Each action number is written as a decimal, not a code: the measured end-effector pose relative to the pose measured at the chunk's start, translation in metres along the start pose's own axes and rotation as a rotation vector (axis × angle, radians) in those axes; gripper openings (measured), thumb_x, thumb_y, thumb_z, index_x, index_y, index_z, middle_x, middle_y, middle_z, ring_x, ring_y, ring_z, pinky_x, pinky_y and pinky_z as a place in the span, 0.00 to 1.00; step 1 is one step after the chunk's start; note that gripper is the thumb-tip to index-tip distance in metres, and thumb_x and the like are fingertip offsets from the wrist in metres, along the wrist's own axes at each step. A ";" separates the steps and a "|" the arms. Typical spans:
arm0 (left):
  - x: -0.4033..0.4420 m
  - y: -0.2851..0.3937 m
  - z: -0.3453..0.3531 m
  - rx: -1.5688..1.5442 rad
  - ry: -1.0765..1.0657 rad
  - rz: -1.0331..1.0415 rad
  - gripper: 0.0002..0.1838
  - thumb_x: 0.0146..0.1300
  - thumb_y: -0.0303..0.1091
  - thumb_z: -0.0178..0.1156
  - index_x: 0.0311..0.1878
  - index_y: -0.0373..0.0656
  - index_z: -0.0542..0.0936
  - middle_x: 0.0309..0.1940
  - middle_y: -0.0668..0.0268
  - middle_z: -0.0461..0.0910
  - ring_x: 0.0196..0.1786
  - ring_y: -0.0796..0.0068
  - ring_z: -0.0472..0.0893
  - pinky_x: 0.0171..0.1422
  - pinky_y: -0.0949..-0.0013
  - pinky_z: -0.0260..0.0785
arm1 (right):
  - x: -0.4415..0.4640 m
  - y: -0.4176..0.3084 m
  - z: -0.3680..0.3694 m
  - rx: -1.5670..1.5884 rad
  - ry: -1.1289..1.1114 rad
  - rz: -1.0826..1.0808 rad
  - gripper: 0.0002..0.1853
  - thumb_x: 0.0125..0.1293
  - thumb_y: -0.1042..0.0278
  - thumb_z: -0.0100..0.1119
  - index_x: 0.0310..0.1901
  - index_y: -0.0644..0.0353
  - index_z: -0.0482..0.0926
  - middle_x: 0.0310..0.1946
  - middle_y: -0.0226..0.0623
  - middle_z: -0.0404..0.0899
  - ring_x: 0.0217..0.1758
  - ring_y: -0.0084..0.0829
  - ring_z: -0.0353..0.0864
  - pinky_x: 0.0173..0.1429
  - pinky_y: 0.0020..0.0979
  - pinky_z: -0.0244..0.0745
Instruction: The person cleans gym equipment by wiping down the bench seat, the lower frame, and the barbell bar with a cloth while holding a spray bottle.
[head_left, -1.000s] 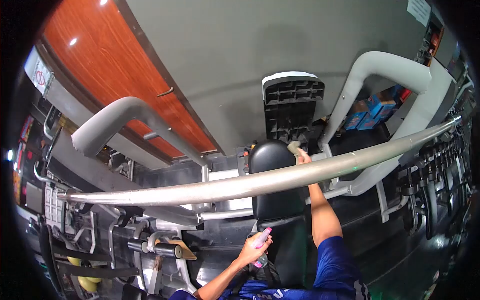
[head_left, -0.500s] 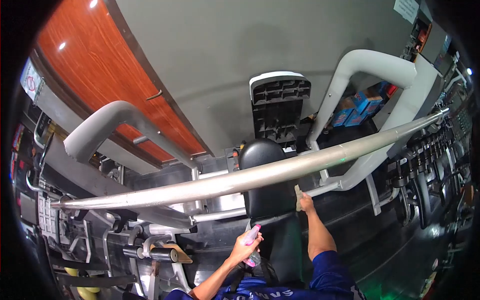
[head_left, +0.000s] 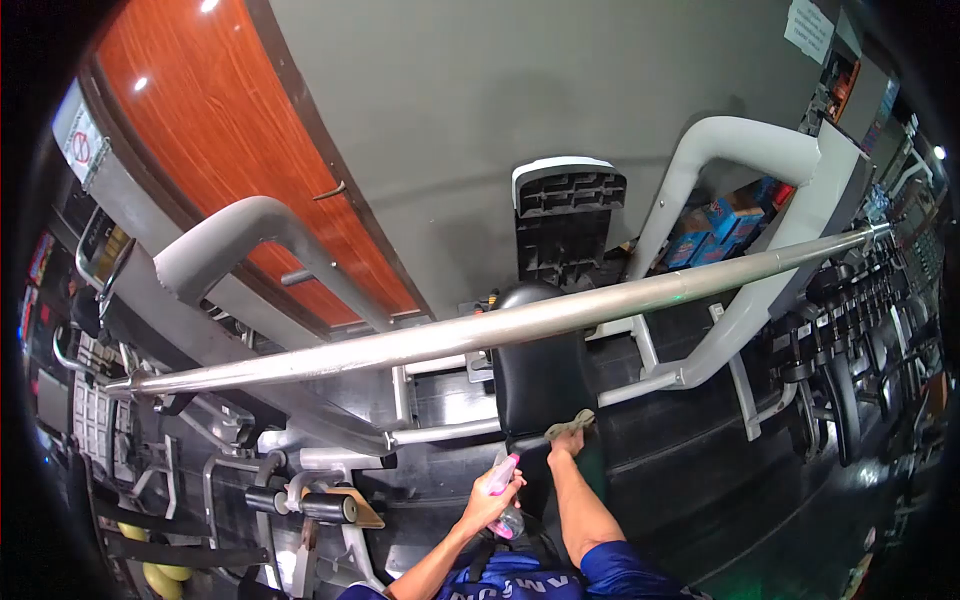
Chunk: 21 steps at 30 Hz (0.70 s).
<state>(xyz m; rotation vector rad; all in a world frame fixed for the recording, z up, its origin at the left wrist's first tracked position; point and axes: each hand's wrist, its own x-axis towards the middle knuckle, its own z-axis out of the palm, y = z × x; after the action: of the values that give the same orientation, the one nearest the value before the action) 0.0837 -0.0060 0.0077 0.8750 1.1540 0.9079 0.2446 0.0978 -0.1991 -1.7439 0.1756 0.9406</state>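
In my left hand [head_left: 487, 502] is a clear spray bottle [head_left: 508, 522] with a pink and white head, held close in front of my body. My right hand [head_left: 567, 442] grips a greenish-grey cloth [head_left: 573, 424], which lies against the lower edge of a black padded bench [head_left: 545, 385]. The fingers of that hand are partly hidden by the cloth. Above the bench a long metal bar [head_left: 500, 325] crosses the view from left to right.
Thick grey frame tubes [head_left: 745, 150] rise on both sides of the bench. Behind it stands a black backed pad [head_left: 568, 215] near the grey wall. A wooden door [head_left: 200, 120] is at left, a dumbbell rack [head_left: 825, 340] at right, and a padded roller machine [head_left: 325, 507] at lower left.
My right hand has moved left and toward me with the cloth, from the bench's right side to its near edge. The left hand keeps the bottle in about the same place.
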 end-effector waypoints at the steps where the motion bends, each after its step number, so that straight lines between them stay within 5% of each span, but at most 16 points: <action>1: -0.003 -0.001 -0.005 0.006 -0.004 -0.009 0.14 0.67 0.23 0.60 0.55 0.35 0.76 0.39 0.62 0.82 0.29 0.77 0.82 0.32 0.72 0.79 | -0.004 0.017 0.006 -0.154 0.030 -0.103 0.22 0.71 0.77 0.48 0.66 0.59 0.73 0.62 0.45 0.77 0.60 0.40 0.80 0.61 0.37 0.78; 3: -0.011 -0.001 -0.012 0.012 0.003 -0.020 0.14 0.67 0.22 0.60 0.55 0.35 0.75 0.40 0.62 0.82 0.29 0.76 0.82 0.32 0.70 0.79 | -0.016 0.048 0.015 -0.260 0.005 -0.105 0.21 0.72 0.74 0.50 0.65 0.59 0.74 0.61 0.46 0.78 0.59 0.39 0.81 0.60 0.36 0.78; 6: -0.022 0.001 -0.021 0.011 0.045 -0.019 0.13 0.67 0.23 0.61 0.53 0.34 0.76 0.38 0.62 0.83 0.26 0.76 0.81 0.31 0.71 0.77 | -0.055 0.061 0.023 0.056 -0.111 0.276 0.19 0.73 0.69 0.52 0.64 0.55 0.77 0.54 0.39 0.83 0.50 0.40 0.84 0.57 0.39 0.79; 9: -0.031 0.004 -0.025 0.007 0.085 -0.011 0.12 0.66 0.24 0.62 0.52 0.34 0.77 0.36 0.63 0.83 0.26 0.78 0.81 0.30 0.72 0.77 | -0.068 0.075 0.015 -0.009 -0.418 0.477 0.18 0.73 0.63 0.51 0.62 0.54 0.74 0.54 0.37 0.79 0.56 0.40 0.80 0.56 0.49 0.78; 10: -0.033 0.002 -0.028 0.013 0.091 -0.001 0.12 0.66 0.24 0.62 0.52 0.34 0.77 0.36 0.63 0.83 0.26 0.78 0.81 0.30 0.72 0.77 | -0.054 0.096 0.014 0.081 -0.621 0.591 0.12 0.74 0.61 0.48 0.50 0.59 0.74 0.45 0.43 0.78 0.44 0.43 0.81 0.43 0.53 0.80; 12: -0.037 0.001 -0.032 0.003 0.106 0.017 0.13 0.66 0.24 0.62 0.52 0.34 0.77 0.36 0.63 0.83 0.25 0.77 0.81 0.30 0.72 0.77 | -0.051 0.094 0.014 -0.009 -0.698 0.710 0.14 0.73 0.61 0.48 0.55 0.55 0.74 0.51 0.40 0.78 0.53 0.43 0.79 0.53 0.53 0.78; 13: -0.041 0.001 -0.033 -0.012 0.113 0.020 0.12 0.66 0.24 0.62 0.52 0.34 0.77 0.36 0.63 0.83 0.25 0.77 0.81 0.30 0.72 0.77 | -0.062 0.086 0.020 -0.011 -0.681 0.653 0.15 0.73 0.60 0.47 0.55 0.56 0.74 0.49 0.42 0.79 0.50 0.42 0.80 0.53 0.52 0.78; 15: -0.046 0.000 -0.038 -0.027 0.125 0.022 0.12 0.66 0.24 0.62 0.51 0.34 0.77 0.36 0.62 0.84 0.25 0.77 0.81 0.30 0.72 0.77 | -0.074 0.063 0.031 0.103 -0.808 0.527 0.16 0.72 0.59 0.49 0.57 0.55 0.74 0.48 0.39 0.80 0.49 0.38 0.81 0.56 0.45 0.78; 16: -0.049 -0.003 -0.042 -0.027 0.133 0.019 0.11 0.66 0.23 0.61 0.50 0.34 0.77 0.36 0.62 0.84 0.25 0.76 0.82 0.31 0.71 0.77 | -0.085 0.039 0.036 0.089 -0.884 0.292 0.17 0.70 0.58 0.54 0.57 0.54 0.74 0.49 0.36 0.80 0.50 0.34 0.81 0.55 0.42 0.77; 18: -0.054 -0.009 -0.050 -0.038 0.156 0.013 0.10 0.66 0.22 0.61 0.50 0.33 0.76 0.36 0.61 0.84 0.26 0.75 0.82 0.31 0.70 0.78 | -0.093 0.000 0.059 -0.197 -0.812 -0.370 0.18 0.63 0.62 0.65 0.54 0.54 0.78 0.45 0.33 0.82 0.50 0.36 0.81 0.57 0.39 0.75; 19: -0.057 -0.013 -0.054 -0.049 0.171 0.012 0.10 0.66 0.22 0.61 0.50 0.33 0.76 0.36 0.62 0.84 0.26 0.75 0.82 0.31 0.70 0.78 | -0.082 -0.011 0.073 -0.484 -0.578 -1.115 0.19 0.59 0.66 0.68 0.52 0.57 0.80 0.50 0.40 0.79 0.55 0.43 0.77 0.61 0.40 0.72; 20: -0.060 -0.015 -0.058 -0.060 0.187 0.011 0.10 0.66 0.21 0.61 0.50 0.33 0.76 0.36 0.62 0.84 0.26 0.75 0.82 0.31 0.70 0.78 | -0.098 -0.033 0.078 -0.432 -0.469 -1.232 0.20 0.58 0.68 0.67 0.54 0.58 0.81 0.58 0.47 0.72 0.60 0.50 0.72 0.63 0.42 0.69; 21: -0.064 -0.015 -0.062 -0.057 0.206 0.015 0.10 0.66 0.21 0.61 0.50 0.33 0.76 0.35 0.62 0.84 0.26 0.75 0.82 0.31 0.70 0.78 | -0.116 -0.063 0.077 -0.412 -0.587 -1.254 0.22 0.58 0.71 0.64 0.57 0.54 0.80 0.63 0.48 0.67 0.62 0.50 0.69 0.63 0.43 0.69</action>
<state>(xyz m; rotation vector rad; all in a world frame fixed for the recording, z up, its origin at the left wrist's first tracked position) 0.0148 -0.0640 0.0056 0.7573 1.2925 1.0567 0.1618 0.1514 -0.0821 -1.4165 -1.4101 0.4715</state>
